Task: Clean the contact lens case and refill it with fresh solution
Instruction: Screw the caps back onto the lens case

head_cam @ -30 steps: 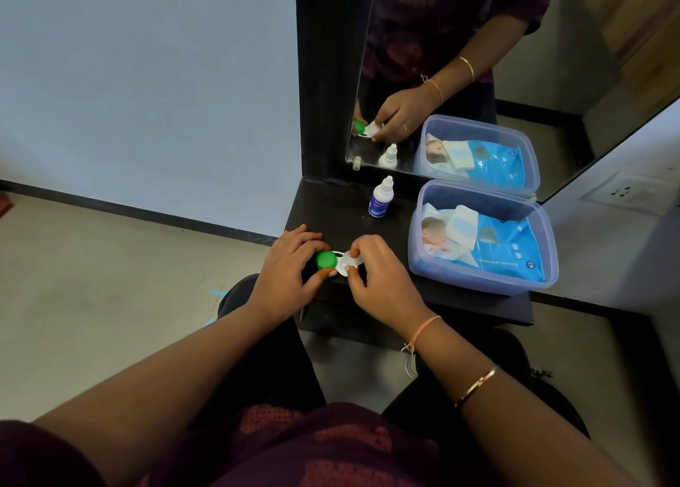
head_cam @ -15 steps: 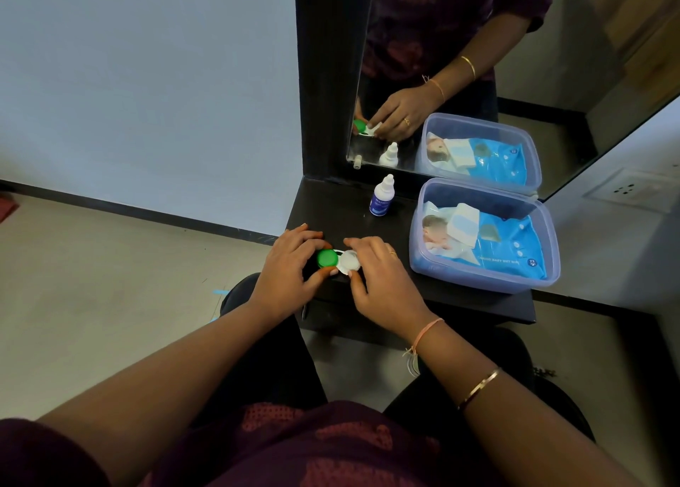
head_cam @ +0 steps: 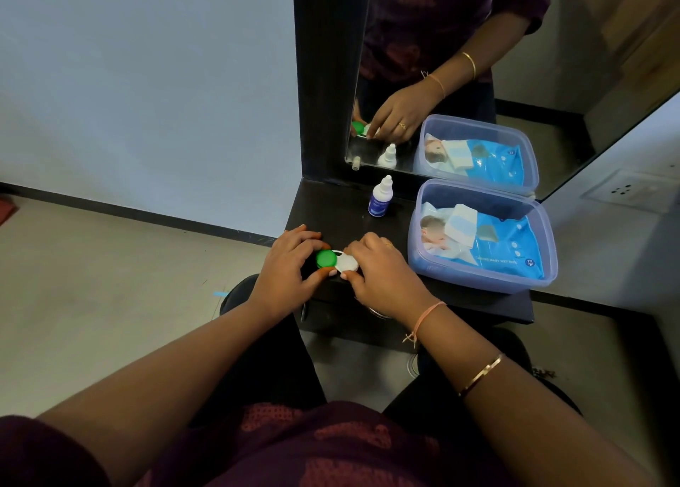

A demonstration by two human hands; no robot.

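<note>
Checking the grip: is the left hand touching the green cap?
Touching. The head view shows the left hand pinching the green cap between thumb and fingers.

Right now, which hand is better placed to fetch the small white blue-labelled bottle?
Probably the right hand, now on the white cap: the bottle stands straight beyond it; the left hand, gripping the round green cap, sits farther off.

Home dressing corner, mirror (head_cam: pixel 478 63), shelf (head_cam: pixel 331 207)

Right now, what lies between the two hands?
The contact lens case, green cap by the left hand, white cap by the right hand, both gripping it; seen in head view.
</note>
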